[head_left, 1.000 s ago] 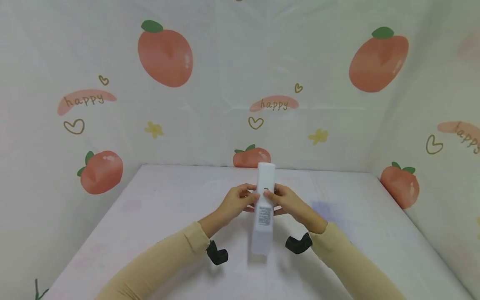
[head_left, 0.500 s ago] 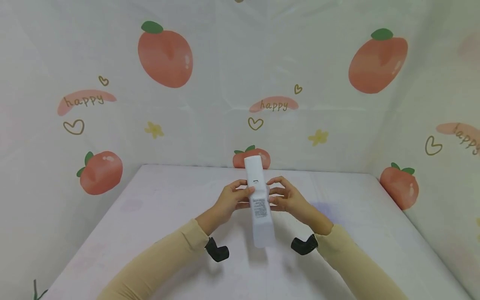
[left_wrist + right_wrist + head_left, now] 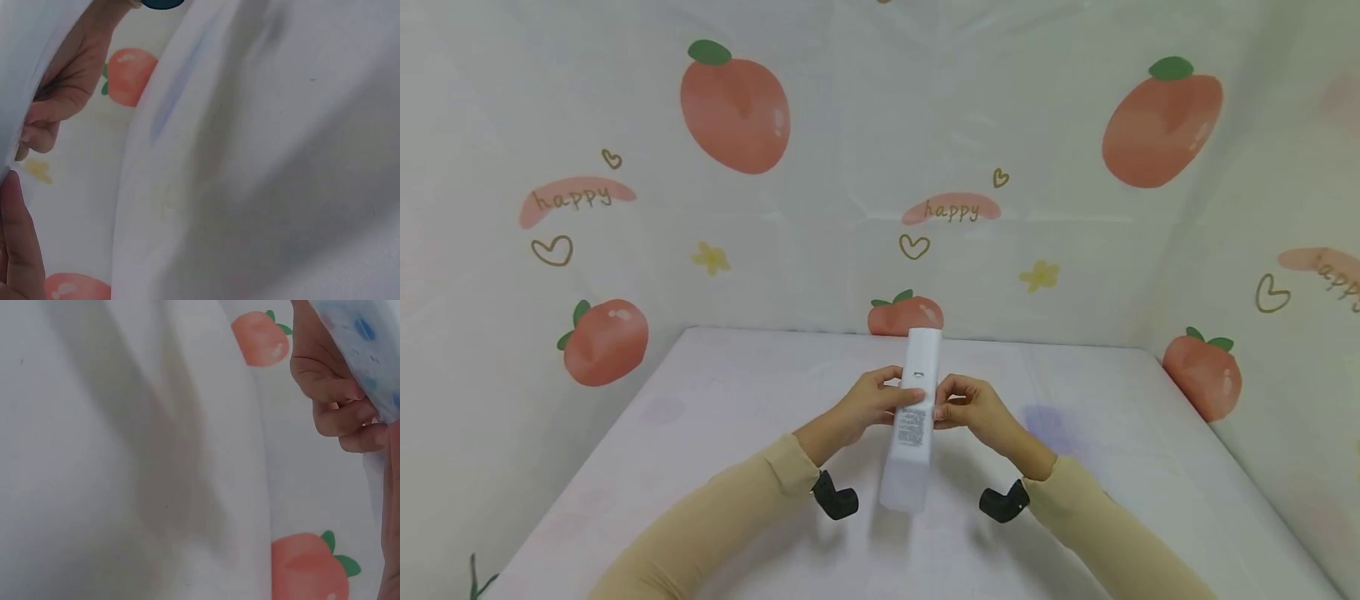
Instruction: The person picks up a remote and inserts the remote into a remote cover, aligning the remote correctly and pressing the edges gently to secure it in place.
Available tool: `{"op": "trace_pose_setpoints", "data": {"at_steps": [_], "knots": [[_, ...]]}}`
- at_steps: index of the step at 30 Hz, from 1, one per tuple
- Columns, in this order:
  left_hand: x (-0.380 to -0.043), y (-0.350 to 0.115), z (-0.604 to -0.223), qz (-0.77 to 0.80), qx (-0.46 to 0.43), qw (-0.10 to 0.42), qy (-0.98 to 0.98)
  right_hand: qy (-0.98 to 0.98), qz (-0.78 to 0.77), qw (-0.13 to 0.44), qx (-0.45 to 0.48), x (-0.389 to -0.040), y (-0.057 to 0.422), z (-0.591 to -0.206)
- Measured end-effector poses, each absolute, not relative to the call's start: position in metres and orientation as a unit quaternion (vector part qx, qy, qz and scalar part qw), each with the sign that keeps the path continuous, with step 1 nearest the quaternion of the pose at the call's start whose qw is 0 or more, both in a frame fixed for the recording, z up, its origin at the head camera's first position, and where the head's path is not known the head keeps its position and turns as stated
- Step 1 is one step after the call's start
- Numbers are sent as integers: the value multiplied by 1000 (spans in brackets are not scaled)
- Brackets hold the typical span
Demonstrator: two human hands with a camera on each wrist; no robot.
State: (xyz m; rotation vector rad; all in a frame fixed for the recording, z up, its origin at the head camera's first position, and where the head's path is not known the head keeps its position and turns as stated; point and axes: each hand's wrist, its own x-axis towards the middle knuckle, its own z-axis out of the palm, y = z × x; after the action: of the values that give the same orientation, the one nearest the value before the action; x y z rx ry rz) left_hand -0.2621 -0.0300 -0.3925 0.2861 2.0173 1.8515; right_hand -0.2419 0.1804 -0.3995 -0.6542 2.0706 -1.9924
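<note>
A long white object [image 3: 912,425] hangs in the air before me in the head view, its near end lower and frosted. It bears a small dark slot and a block of grey print; its exact kind is unclear. My left hand [image 3: 867,407] grips its left side, thumb across the printed face, other fingers behind. At the right edge, my right hand [image 3: 976,412] pinches with curled fingers; what exactly lies between the fingertips is hidden. In the right wrist view, the object's side [image 3: 369,347] looks glossy with blue spots, and my left hand's curled fingers [image 3: 337,419] press against it.
A white table [image 3: 760,367] with pale purple stains lies below the hands. Behind and beside it hangs a white cloth [image 3: 835,167] printed with red fruit. Black wrist cameras [image 3: 835,497] jut inward from the beige sleeves [image 3: 715,521].
The white object tilted left and rose, then came down again with its near end swung left. The right thumb left the front face, and the right fingers moved to the right edge.
</note>
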Motion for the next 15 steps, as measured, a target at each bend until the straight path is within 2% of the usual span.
{"op": "trace_pose_setpoints", "data": {"at_steps": [5,9,15], "knots": [[-263,-29,-389,656,101,191,723,705,-664,77,-236,-241,180,-397],[-264,-29,-382,649,113,190,728,710,-659,33,-245,-242,181,-393],[-263,-29,-372,628,117,195,744,707,-685,0,-177,-244,178,-389]]}}
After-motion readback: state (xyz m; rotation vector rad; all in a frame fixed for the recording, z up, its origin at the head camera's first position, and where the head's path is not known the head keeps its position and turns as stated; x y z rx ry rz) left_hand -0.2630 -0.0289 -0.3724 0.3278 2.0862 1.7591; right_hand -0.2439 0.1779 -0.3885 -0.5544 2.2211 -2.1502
